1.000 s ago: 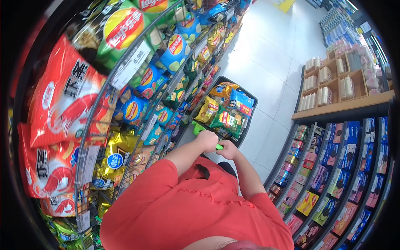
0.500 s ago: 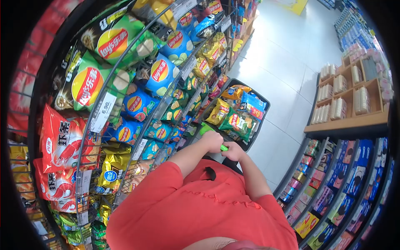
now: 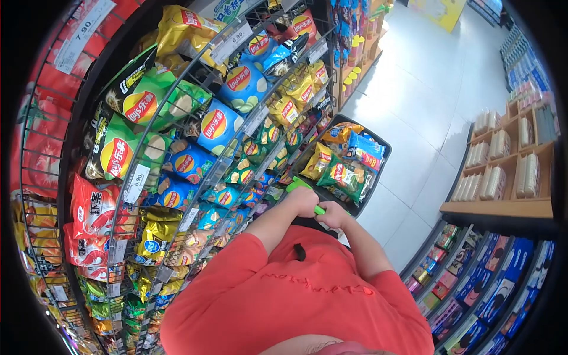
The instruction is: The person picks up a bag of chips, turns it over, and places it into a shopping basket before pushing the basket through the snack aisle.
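Both my hands are closed around the green handle (image 3: 299, 184) of a dark shopping cart (image 3: 386, 152). My left hand (image 3: 303, 201) grips it on the left, and close beside it my right hand (image 3: 333, 214) holds the right part. Just ahead of my hands, bags of snacks lie in the cart. Among them are a green chip bag (image 3: 343, 175), a yellow bag (image 3: 318, 160), a blue bag (image 3: 364, 149) and an orange bag (image 3: 342, 132).
Wire shelves of chip bags (image 3: 220, 125) with price tags (image 3: 137, 183) run along my left. To my right stand a wooden compartment shelf (image 3: 503, 207) with pale stacked packs and racks of small boxes (image 3: 473, 278). A pale tiled floor (image 3: 420, 130) stretches ahead.
My view has shifted slightly, so the shelves, cart and hands appear a little differently placed; more of the upper left shelf shows. Both hands keep their grip on the handle.
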The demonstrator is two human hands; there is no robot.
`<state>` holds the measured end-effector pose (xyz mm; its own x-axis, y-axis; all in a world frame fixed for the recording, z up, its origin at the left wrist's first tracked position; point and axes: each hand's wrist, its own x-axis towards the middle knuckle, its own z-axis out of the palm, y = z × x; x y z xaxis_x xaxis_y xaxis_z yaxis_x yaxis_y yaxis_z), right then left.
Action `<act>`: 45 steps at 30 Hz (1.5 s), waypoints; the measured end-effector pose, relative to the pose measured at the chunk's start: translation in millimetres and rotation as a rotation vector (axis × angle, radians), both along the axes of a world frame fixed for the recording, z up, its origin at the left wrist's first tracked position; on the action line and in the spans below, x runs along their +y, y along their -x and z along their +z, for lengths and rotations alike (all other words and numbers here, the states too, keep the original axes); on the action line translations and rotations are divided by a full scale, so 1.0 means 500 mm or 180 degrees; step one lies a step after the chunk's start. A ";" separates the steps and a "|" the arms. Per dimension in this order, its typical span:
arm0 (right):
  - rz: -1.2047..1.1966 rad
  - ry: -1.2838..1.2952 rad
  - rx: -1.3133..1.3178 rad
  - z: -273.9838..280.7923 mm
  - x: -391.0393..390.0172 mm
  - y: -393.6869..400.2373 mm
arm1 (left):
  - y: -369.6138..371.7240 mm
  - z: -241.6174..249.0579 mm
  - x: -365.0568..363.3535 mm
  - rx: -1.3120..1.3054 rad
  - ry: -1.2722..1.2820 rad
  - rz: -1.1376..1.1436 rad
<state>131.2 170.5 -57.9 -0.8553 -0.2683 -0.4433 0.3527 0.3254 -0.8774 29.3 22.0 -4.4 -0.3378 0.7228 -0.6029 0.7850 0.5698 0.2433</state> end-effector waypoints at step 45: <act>0.2818 0.0482 0.0495 -0.018 0.274 0.350 | 0.047 0.000 0.134 -0.0213 0.1052 0.0577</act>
<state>-43.8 307.7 -66.9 -0.3562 -0.9012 -0.2467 -0.0971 0.2983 -0.9495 5.6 89.0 -4.5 -0.3944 0.4178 -0.8184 0.6528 0.7542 0.0704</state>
